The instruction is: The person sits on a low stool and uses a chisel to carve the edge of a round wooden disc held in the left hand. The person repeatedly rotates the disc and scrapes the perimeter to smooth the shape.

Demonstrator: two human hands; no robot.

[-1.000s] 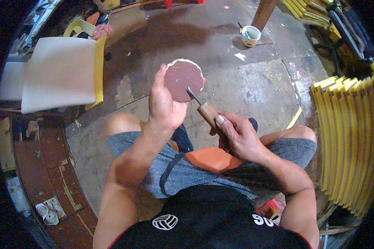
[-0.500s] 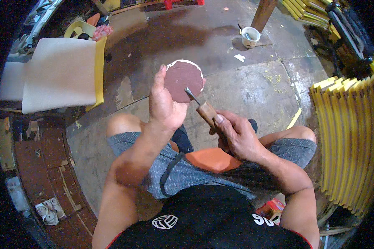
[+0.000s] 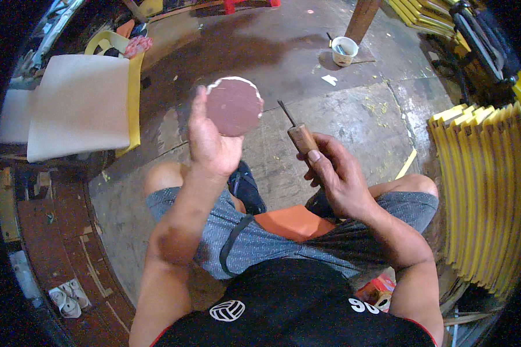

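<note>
Two hands work apart: the left hand [image 3: 211, 144] grips a reddish-brown disc [image 3: 234, 107], the right hand [image 3: 336, 173] clasps a wooden-handled awl [image 3: 298, 133].

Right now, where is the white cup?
In the head view, the white cup stands on the floor at upper right, beside a wooden post, far beyond both hands.

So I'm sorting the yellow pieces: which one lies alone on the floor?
The short yellow strip on the concrete, just right of the right hand. It lies flat and by itself; the other yellow slats are stacked on edge at the right.
</note>
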